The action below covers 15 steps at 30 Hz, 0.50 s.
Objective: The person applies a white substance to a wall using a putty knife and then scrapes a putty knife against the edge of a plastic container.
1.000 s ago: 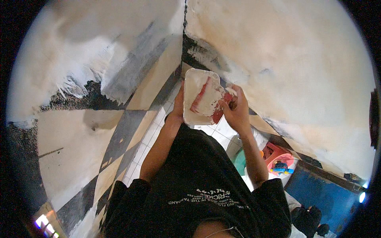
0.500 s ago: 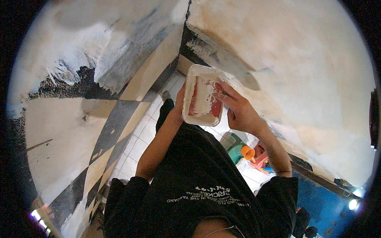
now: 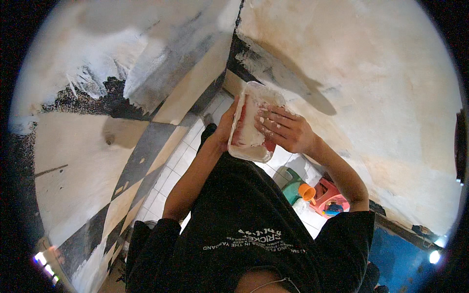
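Note:
My left hand (image 3: 226,124) grips a shallow rectangular plastic container (image 3: 248,157) by its left side, in front of my body. White paste (image 3: 251,119) coats much of the inside, with reddish patches showing through. Over the container's right half lies my right hand (image 3: 287,129), its fingers stretched out against the paste and spotted with white. No tool shows in it, though the thumb and the underside of the fingers are hidden.
Two walls meet in a corner ahead; the left wall (image 3: 88,151) has dark and cream checks, the right wall (image 3: 371,97) smeared pale coating. On the white tiled floor (image 3: 171,183) stand a green object (image 3: 292,188), an orange dipper (image 3: 307,192) and a red plastic item (image 3: 326,193).
My right hand has moved from the container's right edge further in over the paste, its fingers now stretched across it. The container has shifted slightly right and tilted in view.

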{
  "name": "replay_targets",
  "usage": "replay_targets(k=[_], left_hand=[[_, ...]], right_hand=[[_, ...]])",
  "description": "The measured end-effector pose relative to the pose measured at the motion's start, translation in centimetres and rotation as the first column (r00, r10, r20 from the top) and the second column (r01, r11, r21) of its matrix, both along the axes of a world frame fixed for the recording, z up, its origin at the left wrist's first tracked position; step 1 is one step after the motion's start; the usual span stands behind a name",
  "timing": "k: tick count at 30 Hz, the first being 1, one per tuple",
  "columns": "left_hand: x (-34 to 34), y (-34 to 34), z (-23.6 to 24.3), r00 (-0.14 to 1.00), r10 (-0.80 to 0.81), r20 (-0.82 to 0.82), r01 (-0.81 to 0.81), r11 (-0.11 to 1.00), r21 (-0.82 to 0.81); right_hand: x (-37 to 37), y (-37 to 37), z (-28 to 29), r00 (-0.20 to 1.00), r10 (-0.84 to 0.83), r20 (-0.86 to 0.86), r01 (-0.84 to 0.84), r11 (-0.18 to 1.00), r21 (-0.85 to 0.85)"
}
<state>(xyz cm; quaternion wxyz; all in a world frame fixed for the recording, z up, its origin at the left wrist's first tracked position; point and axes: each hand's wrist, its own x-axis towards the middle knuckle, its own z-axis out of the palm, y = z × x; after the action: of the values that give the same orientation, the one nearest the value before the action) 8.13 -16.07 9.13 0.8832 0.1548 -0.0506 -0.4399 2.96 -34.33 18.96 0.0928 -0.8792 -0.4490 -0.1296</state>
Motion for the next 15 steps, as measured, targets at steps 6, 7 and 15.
replay_targets(k=[6,7,15], left_hand=[[0.2,0.9,-3.4,0.972,0.009,-0.233,-0.025,0.998,-0.066],[0.3,1.0,-4.1,0.971,0.031,-0.237,-0.035,0.999,-0.012],[2.9,1.3,-5.2,0.969,0.083,-0.235,-0.077,0.996,0.033]], right_hand=[[-1.5,-0.1,-0.6,0.983,-0.049,0.177,0.018,0.985,0.173],[-1.6,-0.1,-0.8,0.981,-0.068,0.182,0.031,0.980,0.198],[-0.4,0.4,-3.2,0.928,-0.289,0.237,0.203,0.922,0.330]])
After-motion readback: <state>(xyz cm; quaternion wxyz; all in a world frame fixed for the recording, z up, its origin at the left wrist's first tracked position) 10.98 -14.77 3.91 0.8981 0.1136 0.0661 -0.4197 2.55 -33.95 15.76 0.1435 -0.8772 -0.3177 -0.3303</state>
